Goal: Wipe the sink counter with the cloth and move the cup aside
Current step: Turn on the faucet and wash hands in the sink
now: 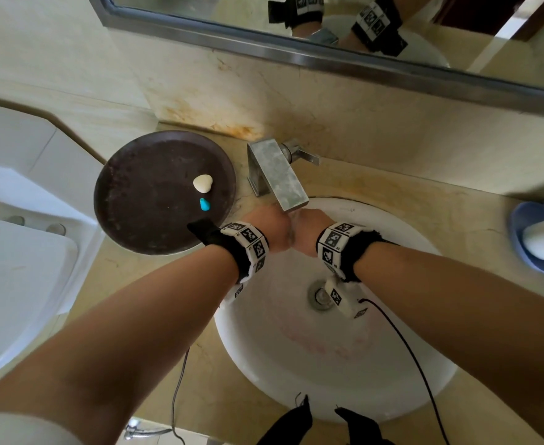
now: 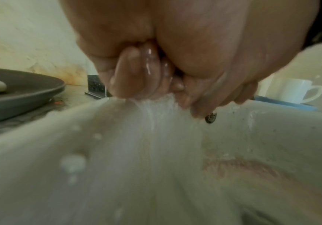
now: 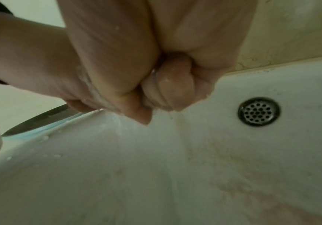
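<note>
Presently, in the head view, both hands are being held together under the faucet over the white sink; the left hand and the right hand are being pressed side by side, and water is being run over them. No cloth is being seen anywhere in this view, so the wiping is being judged as not yet begun. The cup is lying blurred at the right edge, on a blue saucer on the tabletop, well apart from the hands, so its moving aside is also being judged as left to do. A dark round tray is standing to the left of the faucet.

In the left wrist view, the left hand is being clenched, its wet fingers curled inward with water streaming from them; whether anything is being squeezed inside cannot be told. The cup is being shown as white, handled and upright on the blue saucer beyond the sink rim.

In the right wrist view, the right hand is likewise being clenched, dripping, above the basin beside the overflow grille; nothing held is being made out.
</note>
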